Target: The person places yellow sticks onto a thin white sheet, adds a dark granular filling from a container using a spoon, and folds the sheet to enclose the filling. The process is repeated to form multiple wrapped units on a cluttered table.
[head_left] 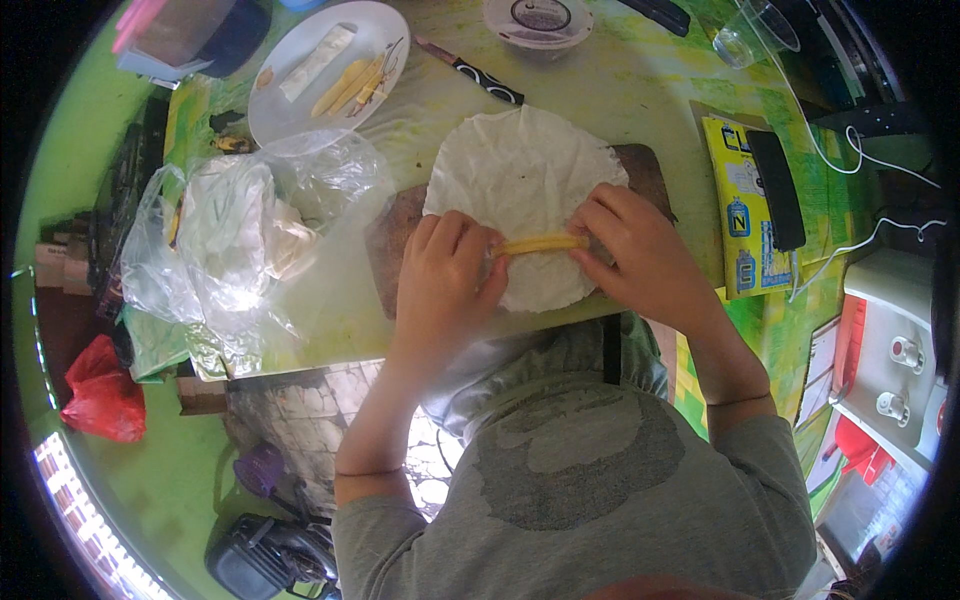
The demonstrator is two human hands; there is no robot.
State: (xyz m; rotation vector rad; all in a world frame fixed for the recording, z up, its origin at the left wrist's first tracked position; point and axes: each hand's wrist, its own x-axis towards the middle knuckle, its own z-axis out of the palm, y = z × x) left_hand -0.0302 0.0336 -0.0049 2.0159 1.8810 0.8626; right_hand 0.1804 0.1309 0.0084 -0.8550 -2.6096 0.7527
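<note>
One yellow strip (543, 244) spans the six-o'clock half of a round white wrapper (525, 165); left hand (445, 260) and right hand (632, 250) pinch its nine- and three-o'clock ends, fingers nearly together. At ten o'clock lies a white plate (290, 122).

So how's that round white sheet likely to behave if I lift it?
The white sheet looks thin and creased, so it'll probably flop. Being thin and broad, it's likely light for its size. Its far edge spreads past the brown board, so it may fold.
</note>
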